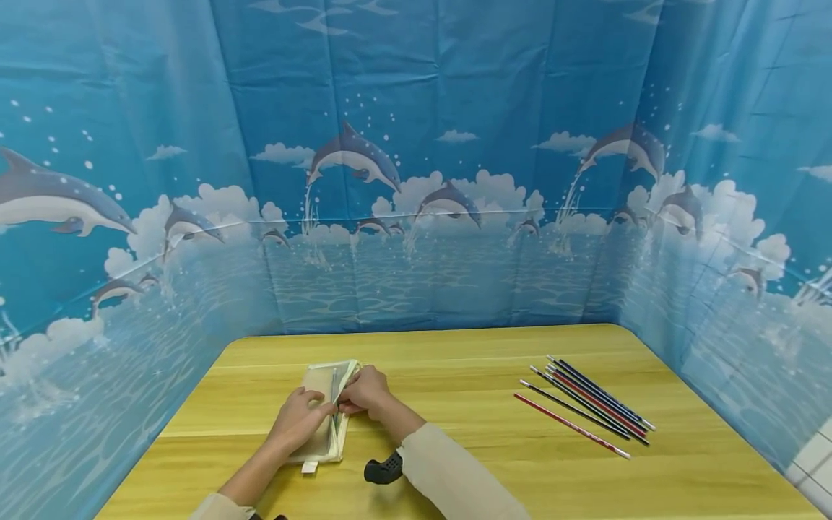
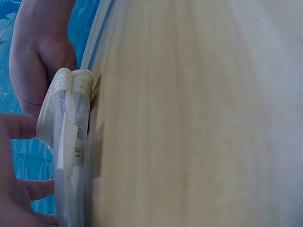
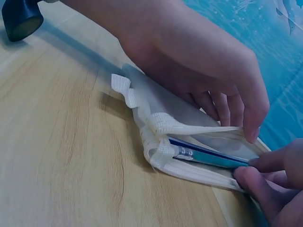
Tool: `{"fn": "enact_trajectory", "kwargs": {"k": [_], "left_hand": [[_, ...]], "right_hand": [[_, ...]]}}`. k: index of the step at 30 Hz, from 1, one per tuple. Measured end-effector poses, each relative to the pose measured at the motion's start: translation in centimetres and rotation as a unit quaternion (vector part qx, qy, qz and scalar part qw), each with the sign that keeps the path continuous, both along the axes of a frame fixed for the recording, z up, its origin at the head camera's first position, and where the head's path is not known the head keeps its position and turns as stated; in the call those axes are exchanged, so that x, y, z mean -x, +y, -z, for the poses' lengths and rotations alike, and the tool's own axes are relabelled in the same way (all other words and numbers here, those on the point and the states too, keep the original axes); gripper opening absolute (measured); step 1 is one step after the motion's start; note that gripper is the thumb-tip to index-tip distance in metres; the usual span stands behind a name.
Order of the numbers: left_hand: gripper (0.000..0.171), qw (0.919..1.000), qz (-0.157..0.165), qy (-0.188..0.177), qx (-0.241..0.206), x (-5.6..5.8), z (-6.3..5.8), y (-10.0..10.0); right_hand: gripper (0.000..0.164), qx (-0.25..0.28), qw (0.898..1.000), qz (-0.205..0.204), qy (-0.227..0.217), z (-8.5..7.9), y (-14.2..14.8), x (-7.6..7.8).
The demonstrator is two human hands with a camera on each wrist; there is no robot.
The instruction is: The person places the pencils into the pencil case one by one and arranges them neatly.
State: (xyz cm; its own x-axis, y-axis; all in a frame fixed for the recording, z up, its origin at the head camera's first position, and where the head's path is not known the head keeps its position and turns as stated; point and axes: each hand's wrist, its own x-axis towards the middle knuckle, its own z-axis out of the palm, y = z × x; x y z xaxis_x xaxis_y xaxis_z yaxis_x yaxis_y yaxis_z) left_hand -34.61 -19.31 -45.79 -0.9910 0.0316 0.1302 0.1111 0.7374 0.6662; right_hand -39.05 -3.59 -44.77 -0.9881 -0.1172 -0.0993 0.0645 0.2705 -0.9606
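A translucent pencil case [image 1: 316,433] with cream edging lies on the table, its open side facing my right hand. My left hand [image 1: 300,419] holds the case from the left; in the right wrist view a fingertip [image 3: 252,135] of it presses the upper rim, so the mouth gapes. Inside the mouth lies a teal pencil [image 3: 213,159] with a silver ferrule, a darker pencil beside it. My right hand [image 1: 367,393] is at the mouth, its thumb and finger pinching the teal pencil's far end. In the left wrist view printed mesh [image 2: 79,127] shows through the case.
Several loose pencils [image 1: 585,401], black, dark blue and red, lie in a rough bundle on the right of the wooden table [image 1: 468,368]. A black wrist device [image 1: 383,469] sticks out beside the right sleeve. A dolphin-print curtain [image 1: 416,274] surrounds the back and sides.
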Motion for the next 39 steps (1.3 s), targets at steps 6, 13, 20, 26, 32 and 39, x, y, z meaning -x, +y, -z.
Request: {"fn": "enact_trajectory", "kwargs": {"k": [6,13,20,26,32,39], "left_hand": [[0.055,1.0000,-0.002,-0.001,-0.006,-0.1,-0.2,-0.1],[0.054,0.9999,-0.002,-0.007,-0.010,-0.1,-0.2,0.0],[0.054,0.9999,0.004,-0.014,-0.007,-0.1,-0.3,0.1],[0.053,0.9999,0.009,-0.011,-0.007,-0.1,-0.5,0.3],[0.054,0.9998,0.007,-0.018,-0.009,-0.2,-0.6,0.4],[0.054,0.9997,0.002,-0.021,-0.012,-0.1,-0.5,0.6]], "right_hand": [[0.014,0.042,0.997,-0.046,-0.047,0.0,0.0,0.0],[0.027,0.048,0.994,-0.085,-0.050,-0.2,1.1,0.0],[0.031,0.014,0.996,-0.084,-0.020,-0.6,2.9,0.1],[0.031,-0.019,0.995,-0.095,0.001,-1.5,4.6,0.5],[0.035,-0.039,0.991,-0.122,0.023,-2.9,6.5,0.5],[0.039,-0.038,0.987,-0.154,0.023,-4.5,9.3,0.5]]}}
